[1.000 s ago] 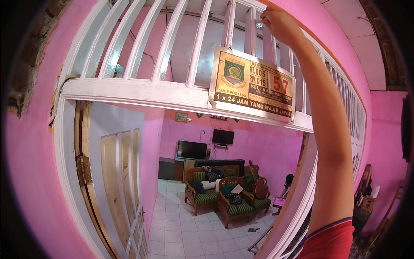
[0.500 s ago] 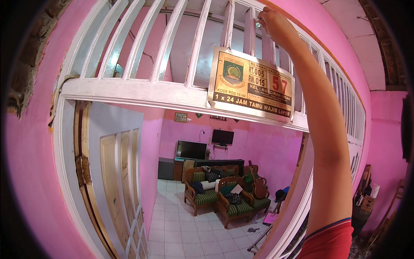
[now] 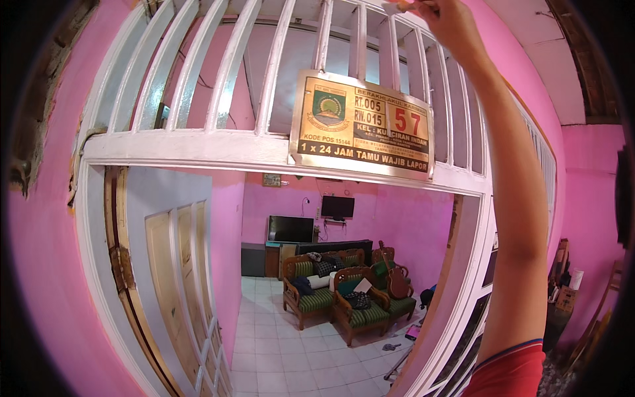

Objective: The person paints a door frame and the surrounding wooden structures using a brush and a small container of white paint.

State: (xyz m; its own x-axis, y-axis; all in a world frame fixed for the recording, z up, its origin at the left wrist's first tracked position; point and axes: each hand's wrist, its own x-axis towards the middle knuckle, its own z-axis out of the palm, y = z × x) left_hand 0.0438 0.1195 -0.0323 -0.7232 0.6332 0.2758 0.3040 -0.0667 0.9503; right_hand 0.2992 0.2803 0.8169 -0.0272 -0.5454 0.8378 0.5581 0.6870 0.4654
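Note:
My right hand (image 3: 444, 16), on a raised bare arm with a red sleeve, is closed on a small orange-and-white object (image 3: 401, 6) at the top edge of the white slatted transom (image 3: 270, 86). The object is too small and cut off to name. Below my hand, a gold metal sign (image 3: 360, 126) with an emblem hangs on the slats. The door frame (image 3: 92, 278) is white, and a panelled door (image 3: 185, 264) stands open inside it at the left. My left hand is out of view.
Through the doorway are wooden chairs with green striped cushions (image 3: 360, 321), a guitar (image 3: 397, 281), two dark screens (image 3: 291, 228) and a white tiled floor (image 3: 271, 351). Pink walls (image 3: 46, 264) flank the frame. Wooden odds and ends (image 3: 562, 298) lean at the lower right.
My right hand has moved up and rightward to the top edge of the picture. The view has shifted slightly. A dark figure at the doorway's right side is now mostly hidden.

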